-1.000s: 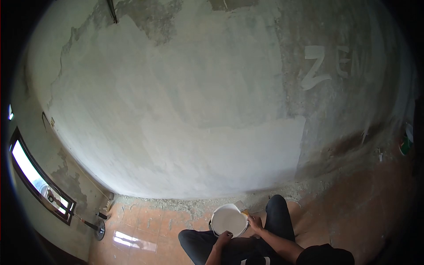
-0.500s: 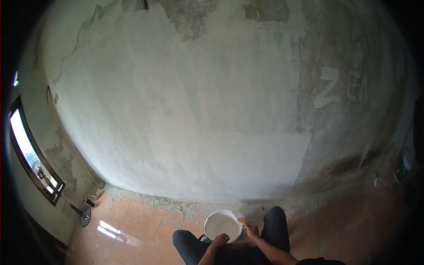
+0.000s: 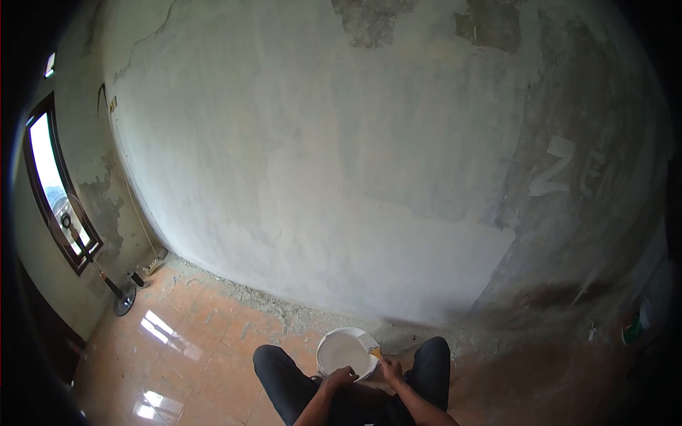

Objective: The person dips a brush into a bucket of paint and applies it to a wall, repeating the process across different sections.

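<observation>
A white bucket (image 3: pixel 325 343) with pale material inside stands between the person's knees. My left hand (image 3: pixel 339 378) is at the bucket's near rim, its fingers bent over the edge; whether they grip the rim is too small to tell. At the right rim, my right hand (image 3: pixel 391 370) is closed on the yellow handle of a scraper (image 3: pixel 375 351). The scraper's pale blade lies over the bucket's rim.
Ahead rises a patchy plastered wall (image 3: pixel 320 156) with debris (image 3: pixel 284 310) along its foot. A standing fan (image 3: pixel 123 301) is by the window (image 3: pixel 60 184) at left. A green-and-white container (image 3: pixel 631 331) sits at far right.
The head view has turned and tilted, so the wall and floor appear shifted. Both hands stay at the bucket, and the scraper is still in my right hand.
</observation>
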A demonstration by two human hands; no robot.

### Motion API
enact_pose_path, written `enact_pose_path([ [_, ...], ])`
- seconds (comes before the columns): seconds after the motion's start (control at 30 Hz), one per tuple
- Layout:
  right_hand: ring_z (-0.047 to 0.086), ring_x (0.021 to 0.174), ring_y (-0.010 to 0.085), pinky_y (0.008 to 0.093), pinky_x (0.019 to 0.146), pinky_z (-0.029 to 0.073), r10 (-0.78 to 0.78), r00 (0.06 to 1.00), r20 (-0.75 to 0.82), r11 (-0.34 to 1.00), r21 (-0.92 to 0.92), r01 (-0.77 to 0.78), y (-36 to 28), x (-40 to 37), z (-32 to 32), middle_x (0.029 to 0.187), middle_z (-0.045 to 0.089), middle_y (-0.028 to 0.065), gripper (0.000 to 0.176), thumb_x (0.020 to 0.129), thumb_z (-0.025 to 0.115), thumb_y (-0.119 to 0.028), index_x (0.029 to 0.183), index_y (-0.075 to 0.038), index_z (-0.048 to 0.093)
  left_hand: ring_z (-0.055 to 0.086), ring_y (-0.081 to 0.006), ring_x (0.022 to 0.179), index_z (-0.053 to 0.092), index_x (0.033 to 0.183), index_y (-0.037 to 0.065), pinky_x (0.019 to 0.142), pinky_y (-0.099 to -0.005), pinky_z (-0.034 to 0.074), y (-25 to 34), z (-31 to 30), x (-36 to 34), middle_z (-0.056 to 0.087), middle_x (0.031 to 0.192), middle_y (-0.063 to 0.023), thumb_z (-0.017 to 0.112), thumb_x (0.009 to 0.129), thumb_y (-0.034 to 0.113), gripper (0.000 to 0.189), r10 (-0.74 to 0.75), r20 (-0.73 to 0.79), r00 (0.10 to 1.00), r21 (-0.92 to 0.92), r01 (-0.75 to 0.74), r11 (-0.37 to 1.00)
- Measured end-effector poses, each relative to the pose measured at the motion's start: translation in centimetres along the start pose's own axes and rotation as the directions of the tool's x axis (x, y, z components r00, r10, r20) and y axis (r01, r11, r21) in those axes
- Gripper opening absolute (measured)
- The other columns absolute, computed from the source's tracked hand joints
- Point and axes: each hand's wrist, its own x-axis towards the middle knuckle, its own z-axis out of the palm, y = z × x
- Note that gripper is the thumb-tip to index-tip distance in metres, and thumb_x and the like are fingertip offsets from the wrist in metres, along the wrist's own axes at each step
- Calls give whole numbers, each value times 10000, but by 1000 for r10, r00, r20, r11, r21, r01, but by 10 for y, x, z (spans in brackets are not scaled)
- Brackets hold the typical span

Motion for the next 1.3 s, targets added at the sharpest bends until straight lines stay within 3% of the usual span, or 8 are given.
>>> enact_pose_path([
  [0.37,419,455,64,230,440,317,-24,998,-60,999,37,26,-13,2,-16,517,475,-15,294,836,521,-268,699,-30,627,573,-347,868,604,920,4,770,-395,435,-36,20,31,602,894,-216,543,755,368,403,43,-57,997,-176,-52,983],
  [0.43,412,442,66,227,421,310,-95,989,-110,980,167,112,-46,24,-29,521,474,-14,296,844,509,-275,701,-39,618,574,-356,863,630,804,-6,765,-401,436,-59,26,53,606,854,-224,536,752,362,383,-31,118,993,-53,37,998],
  [0.53,351,458,53,231,431,286,-458,864,-209,884,-6,467,-206,41,-75,501,386,-53,291,841,476,-280,689,-56,582,598,-267,708,610,896,-23,643,-361,456,-44,18,53,623,796,-170,536,755,418,468,-60,199,978,-95,80,992],
  [0.67,310,474,35,212,425,238,-830,497,-253,548,-206,811,-412,54,-138,526,347,-65,291,883,440,-248,695,-55,550,562,-187,610,613,880,-31,555,-326,446,-53,28,76,619,741,-110,534,765,423,475,-88,289,953,-285,174,943],
  [0.83,299,463,40,224,421,244,-932,273,-237,353,-434,829,-585,40,-144,507,328,-50,330,877,453,-264,793,21,597,564,-178,616,609,900,-32,564,-303,454,-47,21,81,623,761,-96,538,774,412,468,-82,250,965,-406,182,895],
  [0.87,303,456,45,230,421,250,-940,256,-225,334,-466,819,-606,45,-143,494,329,-42,333,872,458,-264,775,23,596,474,-150,469,600,670,-27,462,-312,376,-45,19,76,547,558,-58,566,758,357,396,-56,156,986,-525,131,841],
  [0.93,307,448,50,236,422,255,-949,233,-211,309,-501,808,-639,53,-138,481,331,-34,337,868,463,-264,758,25,595,470,-145,466,600,674,-26,455,-309,372,-46,22,80,545,556,-55,568,759,357,394,-60,148,987,-560,134,818],
  [1.3,377,443,108,295,460,320,-949,236,-209,315,-656,686,-682,71,-113,460,406,51,364,831,507,-283,673,35,583,476,-143,468,610,712,-37,456,-302,381,-45,21,80,545,559,-55,572,756,366,407,-76,132,988,-603,141,785],
])
